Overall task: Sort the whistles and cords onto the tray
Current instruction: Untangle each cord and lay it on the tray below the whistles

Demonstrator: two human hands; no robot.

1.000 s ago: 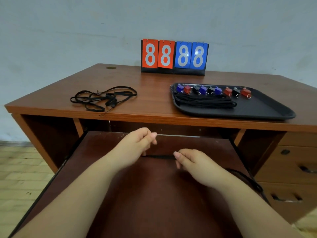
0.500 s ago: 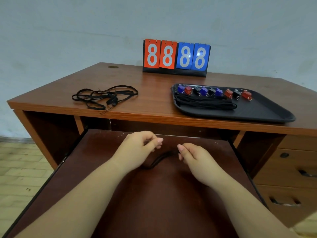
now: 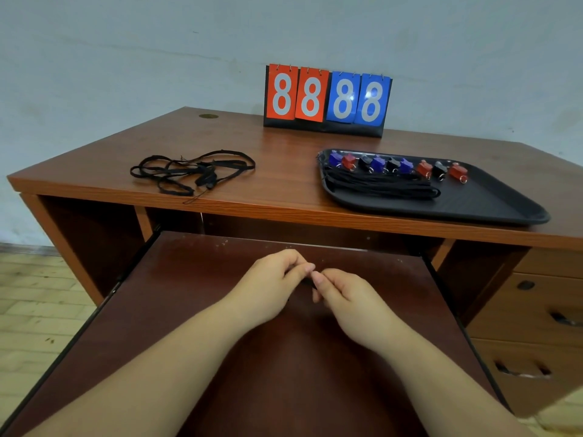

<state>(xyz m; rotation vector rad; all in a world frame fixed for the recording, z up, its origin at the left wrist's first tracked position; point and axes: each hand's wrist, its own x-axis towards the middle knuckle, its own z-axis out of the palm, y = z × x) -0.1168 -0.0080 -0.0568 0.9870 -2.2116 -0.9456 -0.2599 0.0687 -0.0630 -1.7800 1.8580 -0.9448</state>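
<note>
Over the pull-out shelf, left hand and right hand meet fingertip to fingertip, both pinching a thin black cord, mostly hidden between them.

The desk is reddish-brown wood with a lighter orange edge, and its pull-out shelf is a darker, glossy maroon-brown. On the black tray lie a bundle of black cords and a row of whistles in purple, red and black, while a loose tangle of black cords lies on the bare wood. The scoreboard has two orange-red cards and two blue cards, each with a pale grey 8, on a black base, against a pale grey-blue wall; the floor is yellowish brick-patterned.
</note>
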